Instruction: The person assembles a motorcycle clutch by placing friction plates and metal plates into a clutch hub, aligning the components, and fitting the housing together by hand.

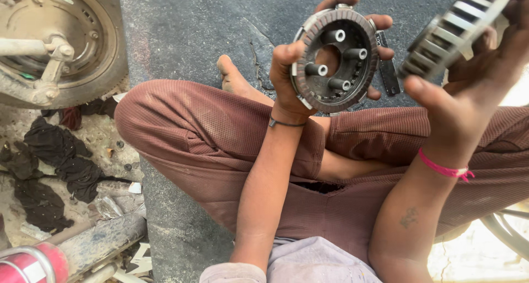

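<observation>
Steel, grey and greasy, the round clutch hub [336, 60] sat at upper centre of the frame, clasped by the left hand [292, 68], thumb and fingers closed on its rim, four posts facing the viewer. Upper right, the right hand [468, 79] was closed around a slotted clutch basket [454, 32], tilted edge-on, just beside the hub, above maroon trousers [220, 134].

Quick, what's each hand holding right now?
Left hand: closed around a round metal hub with four posts.
Right hand: gripping a slotted metal drum.
</observation>
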